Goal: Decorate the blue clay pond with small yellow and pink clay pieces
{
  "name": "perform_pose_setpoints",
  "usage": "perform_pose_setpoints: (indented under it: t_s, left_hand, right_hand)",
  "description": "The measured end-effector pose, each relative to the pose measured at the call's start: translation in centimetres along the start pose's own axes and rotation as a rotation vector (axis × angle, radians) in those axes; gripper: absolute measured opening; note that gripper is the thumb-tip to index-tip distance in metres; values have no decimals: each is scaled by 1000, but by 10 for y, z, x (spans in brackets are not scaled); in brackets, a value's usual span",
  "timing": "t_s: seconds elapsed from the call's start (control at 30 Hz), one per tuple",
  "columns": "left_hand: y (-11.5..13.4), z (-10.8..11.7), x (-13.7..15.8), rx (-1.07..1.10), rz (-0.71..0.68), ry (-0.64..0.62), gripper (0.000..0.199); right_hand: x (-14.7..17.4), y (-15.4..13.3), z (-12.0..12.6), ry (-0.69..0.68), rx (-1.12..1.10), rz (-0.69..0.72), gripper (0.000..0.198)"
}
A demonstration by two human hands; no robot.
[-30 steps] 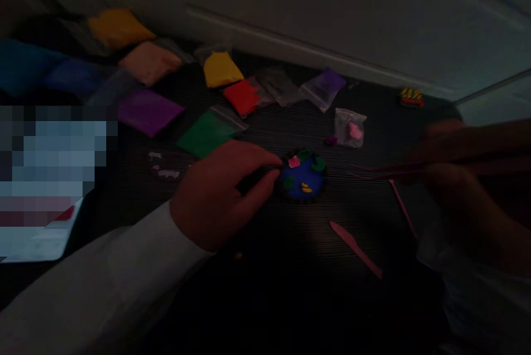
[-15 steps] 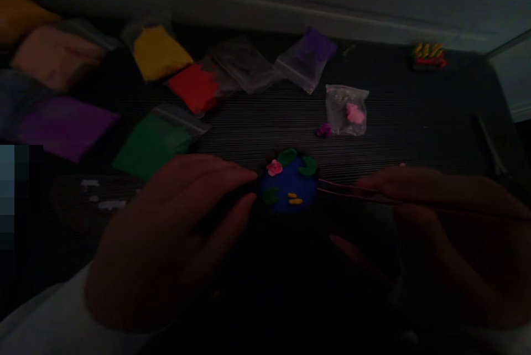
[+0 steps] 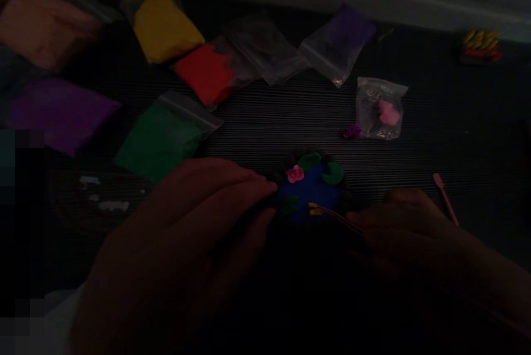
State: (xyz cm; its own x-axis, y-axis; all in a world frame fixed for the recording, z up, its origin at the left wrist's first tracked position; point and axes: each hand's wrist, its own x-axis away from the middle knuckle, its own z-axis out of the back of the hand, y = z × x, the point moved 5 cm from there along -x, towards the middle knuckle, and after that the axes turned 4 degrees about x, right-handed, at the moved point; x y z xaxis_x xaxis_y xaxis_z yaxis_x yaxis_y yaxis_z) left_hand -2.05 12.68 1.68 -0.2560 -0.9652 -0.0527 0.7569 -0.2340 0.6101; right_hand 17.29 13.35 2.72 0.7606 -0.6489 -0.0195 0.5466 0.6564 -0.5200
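In dim light, a small round clay pond [image 3: 315, 189] with a blue middle and a dark bumpy rim lies in front of me. On it are a pink flower [image 3: 295, 173], green leaf shapes [image 3: 333, 173] and small yellow pieces [image 3: 316, 211]. My left hand [image 3: 182, 228] pinches the pond's left rim between thumb and fingers. Closed around thin pink tweezers [image 3: 342, 219], my right hand [image 3: 415, 233] is to the right of the pond. The tweezer tips are at the yellow pieces; whether they grip one is too dark to tell.
Behind the pond lie bags of green [image 3: 160, 136], red [image 3: 206, 73], yellow [image 3: 166, 29] and purple clay [image 3: 62, 114]. A small bag with pink clay [image 3: 381, 109] has a purple clay flower [image 3: 352, 131] beside it. A pink tool [image 3: 446, 198] lies at right; a colourful clay piece [image 3: 480, 46] stands far right.
My right hand has brought the tweezers from the pond's right edge leftward and down to the yellow pieces. The view has shifted, so most things appear farther right. My left hand stays at the rim.
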Motion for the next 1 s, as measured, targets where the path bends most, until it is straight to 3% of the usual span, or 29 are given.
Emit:
perform_pose_setpoints:
  t_s: [0.17, 0.33, 0.43, 0.5, 0.67, 0.83, 1.0]
  left_hand:
    - [-1, 2, 1, -50, -56, 68, 28]
    - [4, 5, 1, -79, -109, 130, 25]
    - [10, 8, 1, -76, -151, 200, 24]
    - [12, 12, 2, -77, -140, 252, 25]
    - [15, 30, 11, -75, -78, 351, 29]
    - [20, 33, 40, -80, -69, 394, 30]
    - [23, 8, 77, -124, -99, 359, 26]
  right_hand:
    - [-5, -6, 14, 233, -23, -75, 23]
    - [3, -2, 26, 484, -60, -97, 31]
    - [9, 4, 37, 672, 58, -189, 15]
    - [16, 8, 47, 815, -19, -268, 9]
    - [59, -3, 64, 1092, -241, -265, 10]
    - [107, 10, 19, 1104, -550, -442, 24]
    - [121, 31, -22, 1119, -662, -485, 31]
